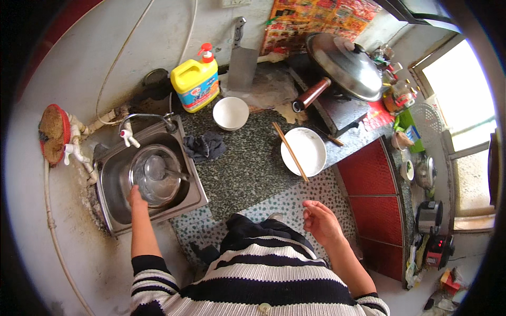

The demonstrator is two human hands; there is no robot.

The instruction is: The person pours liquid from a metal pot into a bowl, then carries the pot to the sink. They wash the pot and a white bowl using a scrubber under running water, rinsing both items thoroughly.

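Observation:
My left hand [137, 197] is over the sink [196, 196], closed at the near left rim of a round metal basin [164, 199]; most of its fingers are hidden. Inside the basin lies what looks like a metal ladle [155, 168], its handle pointing right. My right hand [322, 225] hangs in front of the counter with nothing in it, fingers loosely bent and apart. Beyond it on the counter edge stands a white plate [312, 151], and a pair of wooden chopsticks [290, 151] rests across its left side. A white bowl [231, 114] sits farther back.
A dark cloth [204, 146] lies right of the sink, below the faucet [169, 125]. Against the wall stand a yellow pump jug [195, 84] and a cleaver [243, 66]. A lidded wok [342, 66] sits on the stove, its handle [312, 95] jutting toward me. Red cabinets [369, 168] flank my right.

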